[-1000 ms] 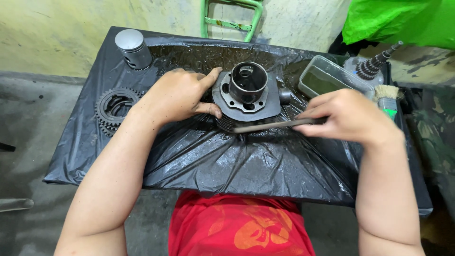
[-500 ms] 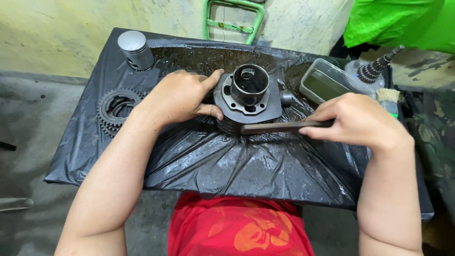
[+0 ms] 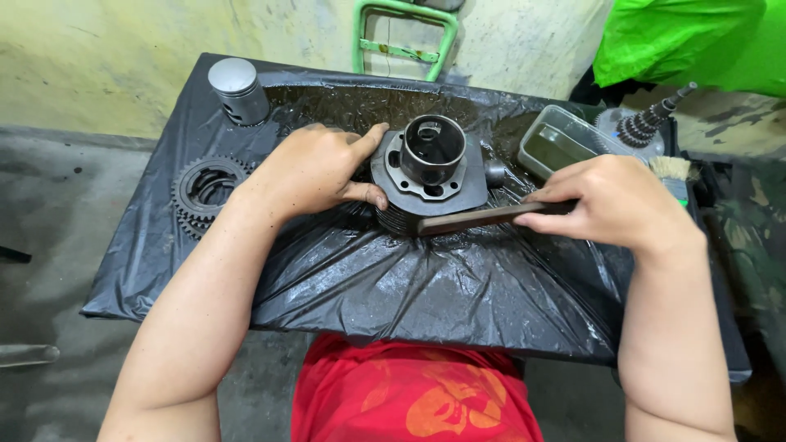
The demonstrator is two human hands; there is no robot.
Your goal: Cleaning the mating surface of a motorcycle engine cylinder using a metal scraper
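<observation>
A dark finned engine cylinder (image 3: 430, 173) stands bore-up on a table covered in black plastic sheet (image 3: 393, 278). My left hand (image 3: 315, 168) grips its left side, thumb on the flange, holding it steady. My right hand (image 3: 610, 200) is closed around a flat dark metal file (image 3: 483, 217), which lies almost level with its tip against the cylinder's near edge.
A grey piston (image 3: 237, 90) stands at the back left. A toothed gear cluster (image 3: 205, 192) lies left of my hand. At the back right are a clear plastic tray (image 3: 561, 143), a geared shaft (image 3: 647, 123) and a paintbrush (image 3: 671, 172). A green frame (image 3: 405, 37) leans behind.
My right hand has slid the file to the left along the cylinder's near edge and lifted slightly. My left hand stays put on the cylinder.
</observation>
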